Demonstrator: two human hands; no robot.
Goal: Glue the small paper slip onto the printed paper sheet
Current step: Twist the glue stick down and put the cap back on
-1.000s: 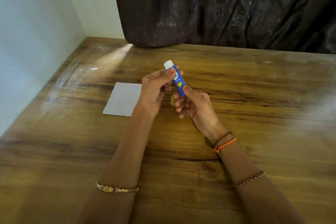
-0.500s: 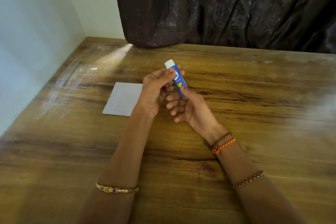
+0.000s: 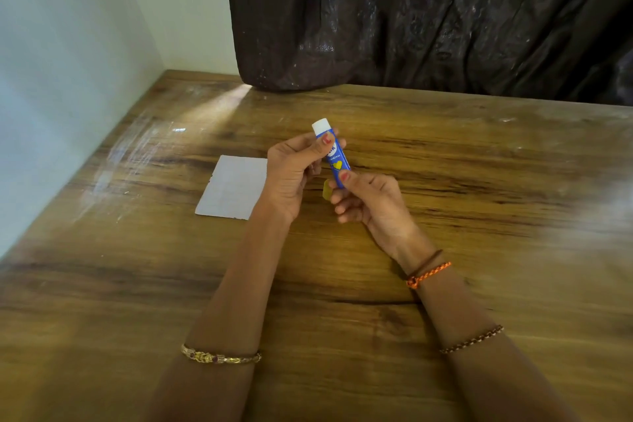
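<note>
Glue stick held in both hands above the wooden surface.

The blue glue stick [image 3: 337, 161], white cap up, is pinched by the left hand [image 3: 294, 169] near the top and the right hand [image 3: 371, 200] at its base; the paper sheet [image 3: 233, 187] lies at nine o'clock on the surface [image 3: 479, 216].

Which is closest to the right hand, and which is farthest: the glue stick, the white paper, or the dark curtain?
From the right hand:
1. Glue stick: held in its fingers, up front.
2. White paper: flat on the table, beyond the left hand.
3. Dark curtain: hanging at the table's far edge.
</note>
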